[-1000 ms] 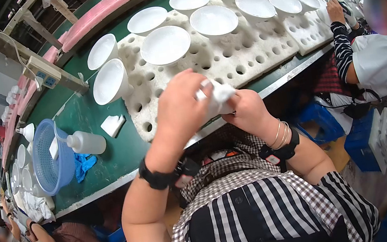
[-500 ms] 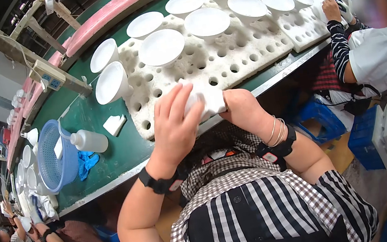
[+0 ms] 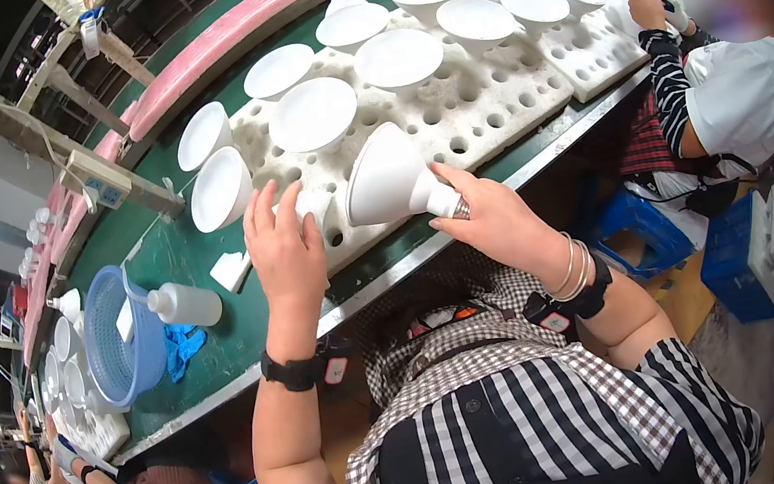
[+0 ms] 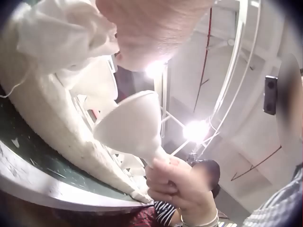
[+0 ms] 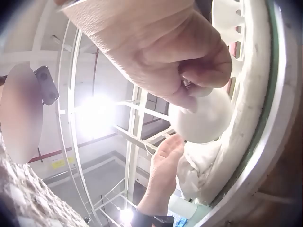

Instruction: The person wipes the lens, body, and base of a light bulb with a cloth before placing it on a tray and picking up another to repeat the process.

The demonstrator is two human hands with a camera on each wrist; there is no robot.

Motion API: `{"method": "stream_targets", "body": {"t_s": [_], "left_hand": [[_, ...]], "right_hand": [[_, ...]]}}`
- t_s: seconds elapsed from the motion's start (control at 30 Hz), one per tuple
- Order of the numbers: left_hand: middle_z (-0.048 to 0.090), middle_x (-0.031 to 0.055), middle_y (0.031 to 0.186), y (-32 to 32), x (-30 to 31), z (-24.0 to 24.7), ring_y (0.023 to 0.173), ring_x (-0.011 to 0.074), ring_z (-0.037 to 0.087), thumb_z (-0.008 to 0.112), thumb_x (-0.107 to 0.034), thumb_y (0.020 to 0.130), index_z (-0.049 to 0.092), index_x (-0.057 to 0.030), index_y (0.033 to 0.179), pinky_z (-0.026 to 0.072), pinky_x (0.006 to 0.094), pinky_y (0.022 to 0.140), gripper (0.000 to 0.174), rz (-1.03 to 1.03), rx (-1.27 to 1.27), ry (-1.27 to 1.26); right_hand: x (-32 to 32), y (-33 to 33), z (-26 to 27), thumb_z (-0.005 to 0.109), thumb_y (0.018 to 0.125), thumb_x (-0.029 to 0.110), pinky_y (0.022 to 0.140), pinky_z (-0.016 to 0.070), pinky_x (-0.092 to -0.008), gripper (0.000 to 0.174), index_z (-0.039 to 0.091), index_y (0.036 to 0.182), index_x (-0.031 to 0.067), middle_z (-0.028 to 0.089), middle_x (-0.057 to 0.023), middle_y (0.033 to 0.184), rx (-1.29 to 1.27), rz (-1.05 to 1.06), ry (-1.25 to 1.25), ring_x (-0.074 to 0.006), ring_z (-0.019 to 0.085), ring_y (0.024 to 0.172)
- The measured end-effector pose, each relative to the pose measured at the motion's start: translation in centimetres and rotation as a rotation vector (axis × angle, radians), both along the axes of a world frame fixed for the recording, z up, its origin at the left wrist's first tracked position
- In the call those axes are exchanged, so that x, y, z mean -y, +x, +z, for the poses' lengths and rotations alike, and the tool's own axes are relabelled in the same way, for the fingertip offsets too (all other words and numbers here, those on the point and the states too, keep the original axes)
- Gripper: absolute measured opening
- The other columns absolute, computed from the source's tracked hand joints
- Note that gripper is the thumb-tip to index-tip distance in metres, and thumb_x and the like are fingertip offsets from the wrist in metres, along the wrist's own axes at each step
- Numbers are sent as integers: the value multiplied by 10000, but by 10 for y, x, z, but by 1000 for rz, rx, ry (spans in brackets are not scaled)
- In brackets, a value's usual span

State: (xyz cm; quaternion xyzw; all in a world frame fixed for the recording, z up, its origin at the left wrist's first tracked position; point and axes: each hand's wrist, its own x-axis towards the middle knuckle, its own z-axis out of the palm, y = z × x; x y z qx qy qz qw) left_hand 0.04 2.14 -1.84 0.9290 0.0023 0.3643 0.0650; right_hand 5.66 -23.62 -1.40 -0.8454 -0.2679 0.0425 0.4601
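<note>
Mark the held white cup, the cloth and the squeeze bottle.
white cup (image 3: pixel 384 180): head view, flared outer wall.
cloth (image 4: pixel 61 33): left wrist view, crumpled middle.
squeeze bottle (image 3: pixel 186 304): head view, middle of its body.

Bright overhead lamps flare in both wrist views; fisheye edges dark, warped

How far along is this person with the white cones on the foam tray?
Done: about ten seated cones stand mouth-up in the foam tray. In hand: the right hand grips the held cone by its neck, tilted above the tray, while the left hand rests on a cloth. Left: many near holes are empty, so it is probably well short of finished.
</note>
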Motion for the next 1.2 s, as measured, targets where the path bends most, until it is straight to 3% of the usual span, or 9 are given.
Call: {"method": "stream_targets", "body": {"t_s": [0.1,0.13,0.23,0.53,0.6,0.67,0.77,0.97,1.2], "left_hand": [[615,162,1154,-8,23,21,1031,339,574,675,21,766,671,-51,1131,473,421,886,373,-242,90,-73],[619,129,1017,-10,36,26,922,308,575,699,49,709,682,-49,1124,481,409,809,427,-326,95,-92],[571,86,892,-9,65,35,803,271,572,769,-51,694,673,-65,1170,469,393,722,485,-487,-15,-77],[512,46,776,12,66,35,702,224,571,742,-122,659,632,-72,1115,455,358,624,471,-446,-159,115],[527,56,734,14,52,50,639,244,585,777,-144,662,636,-84,1077,467,371,569,442,-445,-153,-3],[600,50,757,18,35,69,608,177,598,781,-130,761,653,-84,1058,472,331,540,327,-463,-58,-318],[617,-21,797,26,6,120,622,60,533,748,-97,841,666,-61,1064,424,248,529,240,-461,-53,-1050],[580,-49,754,91,-96,159,581,27,472,767,-191,844,681,-65,1091,351,195,498,291,-280,-98,-1018],[571,-52,727,153,-163,175,546,27,488,758,-204,855,679,-75,1070,374,189,483,263,-166,-11,-982]], "right_hand": [[4,-2,14,657,895,224,785,507,-453,621,405,1398,-40,667,-266,887,7,-7,-57,-410,657,891],[3,-2,19,644,908,237,765,508,-458,638,378,1406,-62,667,-261,868,16,7,-104,-411,658,868],[-6,-2,32,630,918,248,717,509,-465,691,316,1425,-101,666,-249,829,64,37,-169,-411,657,808],[-15,-5,30,704,850,202,639,501,-451,903,153,1513,-68,654,-198,777,190,198,-53,-383,642,699],[-9,-4,35,740,844,237,620,490,-384,952,142,1534,-32,614,-120,747,60,249,60,-296,616,648],[-1,4,32,763,829,242,607,477,-344,982,140,1542,-17,577,-86,739,100,265,80,-242,579,619],[4,18,23,750,834,192,604,463,-358,766,368,1480,36,564,-78,708,51,228,-18,-247,565,629],[2,39,-12,735,821,140,600,447,-368,487,602,1279,48,552,-81,695,138,205,10,-255,547,634],[3,63,-38,718,803,92,584,460,-365,400,662,1198,61,577,-107,701,1,136,-37,-272,560,607]]}}
